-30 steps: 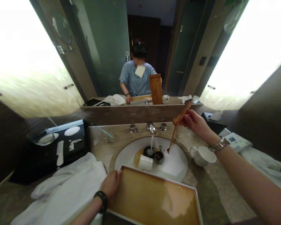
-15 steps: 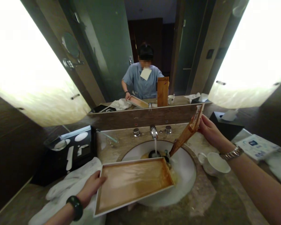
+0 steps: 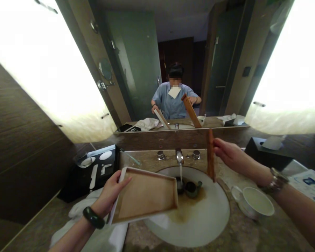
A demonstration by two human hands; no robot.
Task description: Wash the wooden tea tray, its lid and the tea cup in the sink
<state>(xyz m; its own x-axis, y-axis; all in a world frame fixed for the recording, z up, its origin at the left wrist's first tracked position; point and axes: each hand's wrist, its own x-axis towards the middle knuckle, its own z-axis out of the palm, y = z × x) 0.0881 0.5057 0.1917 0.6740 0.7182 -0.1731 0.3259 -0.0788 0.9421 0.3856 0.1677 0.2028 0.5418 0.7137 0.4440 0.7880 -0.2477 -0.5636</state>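
Note:
My left hand [image 3: 109, 193] grips the left edge of a white-rimmed rectangular tray [image 3: 147, 196] with a brown inside, tilted over the left part of the white sink basin [image 3: 212, 224]. My right hand [image 3: 229, 154] holds a flat wooden slat [image 3: 210, 154] upright, edge-on, above the basin's right rim. Water runs from the chrome tap [image 3: 179, 156] into the basin, where a dark small teapot [image 3: 192, 188] lies in brownish water. A white cup [image 3: 257, 206] stands on the counter under my right wrist.
White towels [image 3: 99, 238] lie on the marble counter at my left. A black amenity tray [image 3: 94, 169] sits at the back left, a black tissue box [image 3: 269, 152] at the back right. The mirror [image 3: 173, 70] reflects a person in a blue top.
My left hand lifted and tilted the tray steeper, its brown liquid gone into the basin. My right hand turned the wooden slat from slanted to upright. The view rose and shifted.

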